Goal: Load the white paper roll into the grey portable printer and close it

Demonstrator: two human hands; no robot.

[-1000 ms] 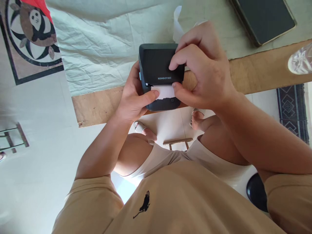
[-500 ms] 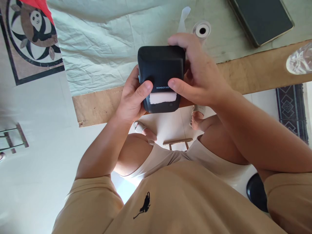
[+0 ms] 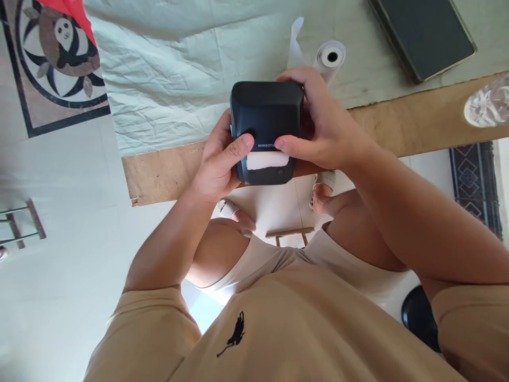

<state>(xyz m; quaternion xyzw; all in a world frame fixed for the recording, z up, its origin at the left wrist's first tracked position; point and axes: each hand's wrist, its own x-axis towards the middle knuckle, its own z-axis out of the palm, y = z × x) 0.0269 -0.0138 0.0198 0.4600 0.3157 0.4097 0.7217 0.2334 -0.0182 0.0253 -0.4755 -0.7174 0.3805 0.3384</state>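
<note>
A black label printer [image 3: 267,119] marked NIIMBOT is held up in front of the table's near edge, gripped from both sides. A short white strip of label paper [image 3: 268,159] sticks out of its slot on the near part. My left hand [image 3: 222,159] is closed round the left side, thumb pressed on the top face. On the right side, my right hand [image 3: 322,119] is wrapped about the body, thumb by the brand name and index finger at the far corner. The fingers beneath the printer are hidden. Beyond my right hand stands a white paper roll [image 3: 331,55].
A curled white paper strip [image 3: 295,45] lies beside the roll on the green cloth [image 3: 167,69]. A dark flat case [image 3: 425,37] rests at the far right. Near the table's wooden edge [image 3: 163,178], on the right, is a clear plastic object [image 3: 488,103]. A small stool [image 3: 289,233] stands below.
Both hands keep hold of the label printer. My right index finger has shifted slightly at its far corner. The view has moved a little, so the table things appear slightly displaced.
</note>
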